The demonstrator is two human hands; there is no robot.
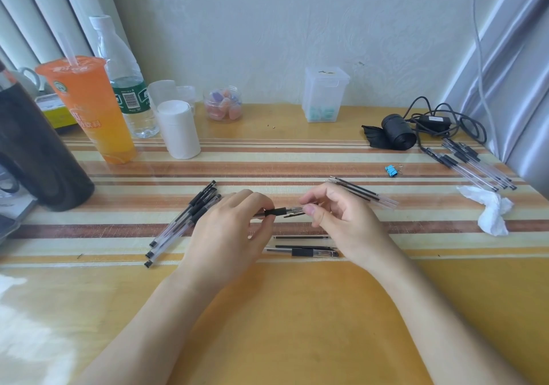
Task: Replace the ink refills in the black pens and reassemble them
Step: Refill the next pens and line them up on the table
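- The pen (274, 212) is lying left to right, held just above the striped table (297, 159) at mid-scene.
- The left hand (234, 227) is gripping its barrel by the black sleeve, and the right hand (341, 218) is pinching the clear tip end. Any twist or pull is probably going along that axis.
- Refills (361, 191) are waiting just beyond the right hand, and more pens (184, 221) are lying at the left.
- A pale wall is closing the far side.

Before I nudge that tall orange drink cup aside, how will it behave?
The orange drink cup looks nearly full, so probably heavy. It is tall and narrows toward its base, so a high push may tip it.
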